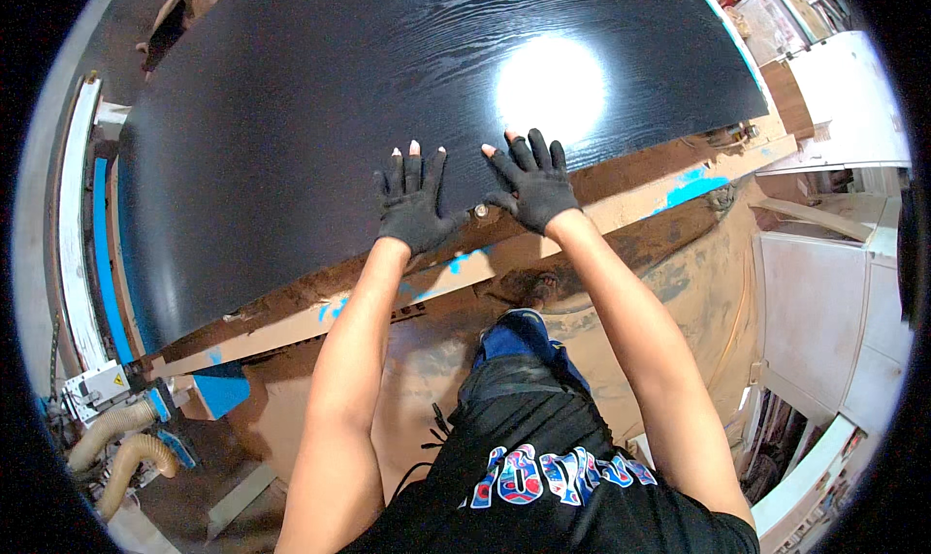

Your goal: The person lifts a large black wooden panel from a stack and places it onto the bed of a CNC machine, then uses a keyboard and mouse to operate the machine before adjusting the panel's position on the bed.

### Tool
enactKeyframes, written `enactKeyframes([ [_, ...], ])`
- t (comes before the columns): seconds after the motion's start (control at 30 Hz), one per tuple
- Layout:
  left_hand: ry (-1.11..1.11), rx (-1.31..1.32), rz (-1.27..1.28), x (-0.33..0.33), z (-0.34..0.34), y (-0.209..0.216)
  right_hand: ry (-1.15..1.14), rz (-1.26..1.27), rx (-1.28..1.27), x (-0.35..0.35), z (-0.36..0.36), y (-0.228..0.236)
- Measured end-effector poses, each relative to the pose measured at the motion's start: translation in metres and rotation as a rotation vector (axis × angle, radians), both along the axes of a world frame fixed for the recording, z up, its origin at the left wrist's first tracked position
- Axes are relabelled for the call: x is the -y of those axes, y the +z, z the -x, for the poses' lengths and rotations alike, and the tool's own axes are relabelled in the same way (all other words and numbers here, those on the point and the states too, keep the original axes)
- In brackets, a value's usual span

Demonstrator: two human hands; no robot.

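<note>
Both gloved hands — left hand (pixel 415 203), right hand (pixel 531 184) — lie spread flat on the black panel (pixel 369 98); at eight o'clock, a small yellow warning label (pixel 118 380), its print unreadable.

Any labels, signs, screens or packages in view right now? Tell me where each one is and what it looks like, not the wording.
Warning sticker: small yellow triangle with a dark edge, on the white machine box at the lower left, beside the hoses.
Shirt print: red, blue and white block lettering on the person's black shirt, bottom centre.
No screens or packages can be made out; the cluttered upper right corner is too small to tell.
</note>
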State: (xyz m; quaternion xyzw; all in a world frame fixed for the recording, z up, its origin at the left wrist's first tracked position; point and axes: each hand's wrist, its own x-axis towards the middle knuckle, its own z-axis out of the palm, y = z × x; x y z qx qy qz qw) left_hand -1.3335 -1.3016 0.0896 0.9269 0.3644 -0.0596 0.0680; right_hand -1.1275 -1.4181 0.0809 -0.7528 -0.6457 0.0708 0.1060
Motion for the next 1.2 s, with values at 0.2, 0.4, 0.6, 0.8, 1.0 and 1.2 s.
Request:
enactKeyframes([
  [0.2,-0.038,0.037,-0.020,0.009,-0.001,0.011,-0.005,-0.048,-0.076,0.005,0.003,0.003],
  [0.4,-0.070,0.034,0.018,0.002,-0.015,0.027,0.020,-0.142,-0.181,0.008,-0.006,-0.004],
  [0.6,0.040,-0.059,0.128,-0.032,-0.001,0.005,0.037,-0.036,-0.035,0.022,-0.028,0.006],
  [0.8,0.237,-0.166,0.087,-0.006,-0.098,0.004,-0.223,0.143,0.044,0.078,-0.137,0.023],
  [1.0,-0.001,-0.136,0.011,0.050,-0.262,0.014,-0.335,0.165,0.048,0.121,-0.218,0.031],
  [1.2,-0.072,-0.102,-0.052,0.101,-0.403,0.007,-0.106,-0.402,-0.148,0.177,-0.292,0.017],
])
